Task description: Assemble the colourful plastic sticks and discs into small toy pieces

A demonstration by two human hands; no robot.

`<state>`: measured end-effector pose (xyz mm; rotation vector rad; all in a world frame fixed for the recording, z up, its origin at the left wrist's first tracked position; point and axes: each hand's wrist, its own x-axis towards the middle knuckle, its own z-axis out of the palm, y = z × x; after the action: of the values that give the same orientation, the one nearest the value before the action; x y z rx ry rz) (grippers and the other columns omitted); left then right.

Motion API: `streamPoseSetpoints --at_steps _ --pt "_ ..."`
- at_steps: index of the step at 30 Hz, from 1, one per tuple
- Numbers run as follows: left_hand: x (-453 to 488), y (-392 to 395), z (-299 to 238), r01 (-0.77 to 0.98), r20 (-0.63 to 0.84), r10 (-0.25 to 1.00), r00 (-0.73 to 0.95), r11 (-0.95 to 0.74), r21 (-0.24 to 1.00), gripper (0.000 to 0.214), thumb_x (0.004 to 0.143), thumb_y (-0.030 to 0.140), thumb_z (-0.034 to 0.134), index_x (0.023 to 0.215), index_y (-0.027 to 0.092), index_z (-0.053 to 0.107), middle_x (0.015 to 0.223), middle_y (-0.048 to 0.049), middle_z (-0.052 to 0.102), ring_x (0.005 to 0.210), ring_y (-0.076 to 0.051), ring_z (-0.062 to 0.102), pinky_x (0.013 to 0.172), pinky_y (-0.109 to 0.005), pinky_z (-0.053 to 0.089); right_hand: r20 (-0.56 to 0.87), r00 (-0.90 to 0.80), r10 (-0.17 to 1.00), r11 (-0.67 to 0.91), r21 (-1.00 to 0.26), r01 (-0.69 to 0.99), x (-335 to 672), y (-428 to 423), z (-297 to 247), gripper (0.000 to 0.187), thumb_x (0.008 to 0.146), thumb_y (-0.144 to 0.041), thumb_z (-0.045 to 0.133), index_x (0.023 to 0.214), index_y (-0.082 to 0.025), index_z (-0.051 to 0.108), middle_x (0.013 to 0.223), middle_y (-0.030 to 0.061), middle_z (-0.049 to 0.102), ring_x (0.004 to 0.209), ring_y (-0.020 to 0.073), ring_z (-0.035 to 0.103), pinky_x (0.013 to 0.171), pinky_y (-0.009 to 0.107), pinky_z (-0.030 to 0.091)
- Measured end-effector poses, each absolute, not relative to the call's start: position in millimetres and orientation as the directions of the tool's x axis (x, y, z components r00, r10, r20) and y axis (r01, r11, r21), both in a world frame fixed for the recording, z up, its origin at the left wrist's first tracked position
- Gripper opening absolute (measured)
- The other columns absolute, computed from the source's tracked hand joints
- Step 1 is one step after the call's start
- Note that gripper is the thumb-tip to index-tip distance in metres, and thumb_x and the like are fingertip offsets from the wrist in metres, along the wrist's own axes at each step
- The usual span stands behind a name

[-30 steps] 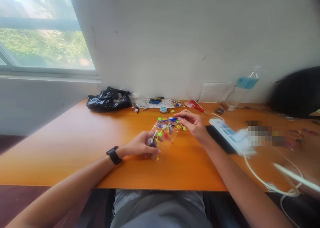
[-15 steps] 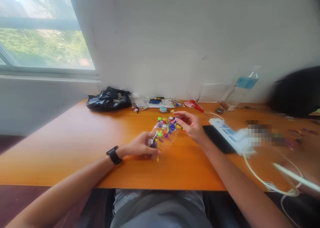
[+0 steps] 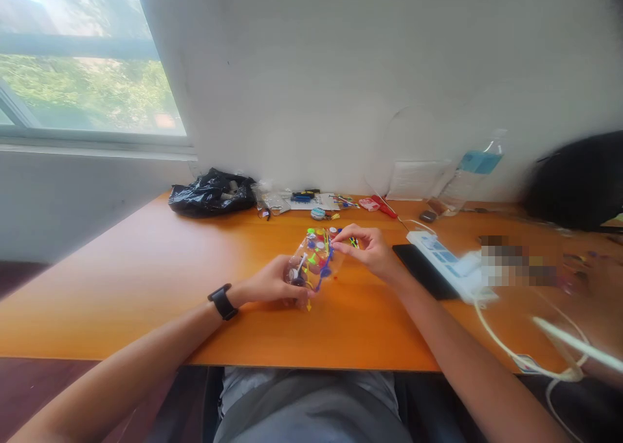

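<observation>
A clear plastic bag point(image 3: 296, 260) with small white, green and yellow plastic pieces is gripped by my left hand point(image 3: 277, 286), low over the table. Between the thumb and fingers of my right hand point(image 3: 366, 250) is the top end of a thin blue plastic piece point(image 3: 326, 271) with a round disc near its lower end. This piece hangs in front of or against the bag; I cannot tell whether part of it is inside. More small coloured pieces point(image 3: 333, 231) lie on the table behind the bag, partly covered by it and my right hand.
A black plastic bag point(image 3: 211, 193) lies at the back left, and a round tin point(image 3: 318, 214) at the back middle. To the right are a black flat object point(image 3: 423, 274), a white power strip point(image 3: 440, 256) with cables, and a clear bottle point(image 3: 470, 177). Another person's blurred hand point(image 3: 591, 281) shows far right.
My right hand has moved slightly down, and the blue piece in it has swung from slanted to nearly upright, its disc lower and further left. My left hand stays with the bag.
</observation>
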<state>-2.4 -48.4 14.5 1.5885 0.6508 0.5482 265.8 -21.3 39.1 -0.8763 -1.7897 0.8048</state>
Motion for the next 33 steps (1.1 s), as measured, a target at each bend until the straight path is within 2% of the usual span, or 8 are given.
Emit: streamPoseSetpoints --at_steps 3,8,12,14,17,20,24,33 --pt "-2.9 -47.7 14.0 0.074 -0.005 0.676 0.737 -0.073 0.995 0.054 0.082 0.046 0.086 0.121 0.012 0.07 0.098 -0.0141 0.08 0.081 -0.025 0.078 0.068 -0.029 0.058 0.472 -0.344 0.812 0.548 -0.818 0.172 264.6 -22.5 41.2 0.017 0.089 -0.04 0.079 0.084 -0.024 0.082 0.101 0.0064 0.074 0.102 0.0246 0.068 0.095 0.039 0.051" --pt "-3.0 -48.0 15.0 0.021 0.022 0.666 0.745 -0.056 0.998 0.049 0.083 0.041 0.087 0.12 0.012 0.07 0.101 -0.0148 0.08 0.087 -0.025 0.078 0.07 -0.029 0.059 0.473 -0.149 0.868 0.49 -0.865 0.11 262.5 -13.9 34.9 0.026 0.092 -0.047 0.074 0.085 -0.022 0.075 0.092 0.0048 0.069 0.089 0.0204 0.064 0.081 0.033 0.052" --pt "-4.5 -42.9 10.4 -0.161 0.136 0.778 0.614 -0.045 0.986 0.048 0.082 0.037 0.088 0.119 0.015 0.068 0.1 -0.0111 0.078 0.084 -0.023 0.078 0.064 -0.025 0.057 0.405 -0.111 0.908 0.42 -0.882 0.214 261.6 -9.4 27.0 0.03 0.093 -0.05 0.07 0.088 -0.02 0.072 0.085 0.0043 0.071 0.077 0.0188 0.063 0.071 0.031 0.05" --pt "-4.8 -39.2 6.5 -0.234 0.15 0.836 0.528 -0.027 0.972 0.054 0.08 0.036 0.09 0.124 0.017 0.065 0.098 -0.0078 0.076 0.082 -0.021 0.077 0.061 -0.023 0.057 0.388 -0.213 0.897 0.441 -0.826 0.352 260.8 -11.2 23.8 0.029 0.093 -0.048 0.068 0.086 -0.02 0.072 0.08 0.0037 0.07 0.071 0.0175 0.06 0.065 0.03 0.046" --pt "-3.7 -36.5 2.0 -0.232 0.112 0.856 0.505 0.01 0.973 0.059 0.077 0.032 0.093 0.127 0.018 0.064 0.1 -0.0071 0.076 0.082 -0.019 0.077 0.063 -0.022 0.058 0.299 -0.385 0.873 0.481 -0.654 0.583 259.6 -17.2 20.6 0.027 0.09 -0.043 0.071 0.076 -0.02 0.071 0.072 0.0023 0.069 0.064 0.0158 0.057 0.06 0.028 0.039" --pt "-2.5 -37.6 1.5 -0.23 0.111 0.878 0.466 -0.001 0.973 0.057 0.077 0.031 0.093 0.125 0.018 0.064 0.101 -0.0074 0.076 0.083 -0.019 0.076 0.061 -0.021 0.057 0.193 -0.446 0.874 0.479 -0.498 0.723 259.0 -22.5 18.5 0.025 0.085 -0.039 0.076 0.07 -0.02 0.069 0.073 0.0022 0.073 0.067 0.016 0.061 0.061 0.028 0.038" --pt "-2.7 -39.1 3.7 -0.183 0.085 0.888 0.451 -0.001 0.983 0.055 0.078 0.034 0.092 0.122 0.015 0.066 0.096 -0.0081 0.076 0.081 -0.019 0.075 0.062 -0.022 0.058 0.12 -0.472 0.874 0.475 -0.425 0.771 258.9 -23.6 15.1 0.022 0.084 -0.036 0.075 0.069 -0.02 0.069 0.071 0.0017 0.073 0.066 0.0155 0.062 0.06 0.027 0.036" --pt "-3.9 -36.4 7.6 -0.175 0.113 0.92 0.375 -0.05 0.983 0.048 0.076 0.035 0.093 0.109 0.014 0.065 0.091 -0.0073 0.076 0.073 -0.017 0.074 0.055 -0.02 0.053 0.188 -0.458 0.869 0.494 -0.394 0.775 260.6 -20.2 9.9 0.017 0.08 -0.024 0.071 0.064 -0.021 0.066 0.068 0.0012 0.072 0.062 0.0158 0.061 0.059 0.028 0.035"
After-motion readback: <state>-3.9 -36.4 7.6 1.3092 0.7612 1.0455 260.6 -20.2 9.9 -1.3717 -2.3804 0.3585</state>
